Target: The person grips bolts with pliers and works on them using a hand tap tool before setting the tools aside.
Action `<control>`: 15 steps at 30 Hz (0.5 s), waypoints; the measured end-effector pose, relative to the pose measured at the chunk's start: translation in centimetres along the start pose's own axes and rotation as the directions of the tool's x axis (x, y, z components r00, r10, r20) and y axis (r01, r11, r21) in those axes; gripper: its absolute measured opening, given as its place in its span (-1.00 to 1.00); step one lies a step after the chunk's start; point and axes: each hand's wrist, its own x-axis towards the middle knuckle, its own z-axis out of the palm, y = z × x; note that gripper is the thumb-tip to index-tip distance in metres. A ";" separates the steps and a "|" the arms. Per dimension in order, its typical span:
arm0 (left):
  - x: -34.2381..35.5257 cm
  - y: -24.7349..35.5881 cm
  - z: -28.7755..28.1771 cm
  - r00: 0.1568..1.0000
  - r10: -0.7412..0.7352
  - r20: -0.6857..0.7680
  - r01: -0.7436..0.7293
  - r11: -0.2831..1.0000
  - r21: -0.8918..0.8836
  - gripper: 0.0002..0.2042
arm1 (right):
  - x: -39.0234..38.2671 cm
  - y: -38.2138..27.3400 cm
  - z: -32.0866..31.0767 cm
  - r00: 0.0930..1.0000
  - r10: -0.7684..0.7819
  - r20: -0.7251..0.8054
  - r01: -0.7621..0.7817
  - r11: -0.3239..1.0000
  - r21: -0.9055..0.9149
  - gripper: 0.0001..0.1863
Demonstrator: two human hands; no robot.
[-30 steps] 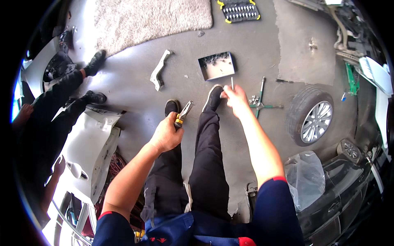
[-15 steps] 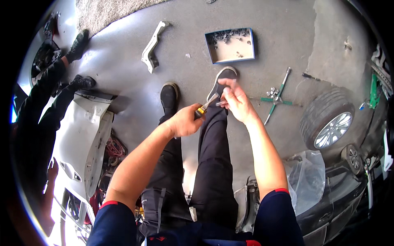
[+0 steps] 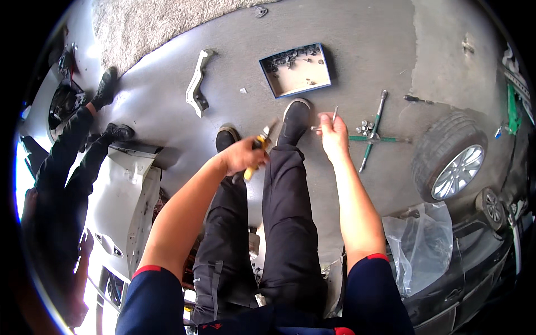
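Observation:
My left hand [image 3: 241,157] is closed round a hand tool [image 3: 261,142] with a yellow-and-black handle and a flat metal end. Motion blur hides its exact kind. To its right, my right hand [image 3: 335,138] pinches a thin silver metal piece [image 3: 335,113] that points up from the fingers; another slim metal end juts out to the left. Both hands are held apart above the floor, near my shoes. Beyond them lies a shallow blue-edged box [image 3: 296,84] with many small dark clips or fasteners in it.
A green-and-silver cross wrench [image 3: 372,135] lies right of my right hand, small metal sockets beside it. Further right are a wheel [image 3: 455,167] and clear plastic sheeting [image 3: 424,245] on a dark car part. At left are a white car door [image 3: 114,206] and another person's legs [image 3: 72,139].
My hands have moved apart: the right one went rightward, the left slightly left. The tool in my left hand has turned more upright. The view has shifted a little.

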 end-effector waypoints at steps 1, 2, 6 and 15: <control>2.0 0.1 0.1 0.963 -0.062 -0.262 0.106 0.982 0.156 -0.51 | 0.1 1.3 -0.9 0.988 0.071 -0.138 -0.074 0.997 -0.020 -0.72; 4.1 -1.6 -1.3 0.854 0.034 -0.519 0.138 0.947 0.289 -0.53 | -0.2 2.0 -0.7 0.987 0.115 -0.116 -0.108 0.992 0.064 -0.74; 9.2 -3.7 -5.9 0.586 0.144 -0.797 0.311 0.869 0.386 -0.43 | -2.8 2.1 0.0 0.991 0.137 -0.004 -0.134 0.974 0.183 -0.80; 2.0 -4.7 3.0 0.872 0.347 -0.344 0.007 0.694 0.720 -0.49 | -14.6 -4.4 -1.0 0.909 -0.341 -0.240 0.317 0.939 -0.132 -0.72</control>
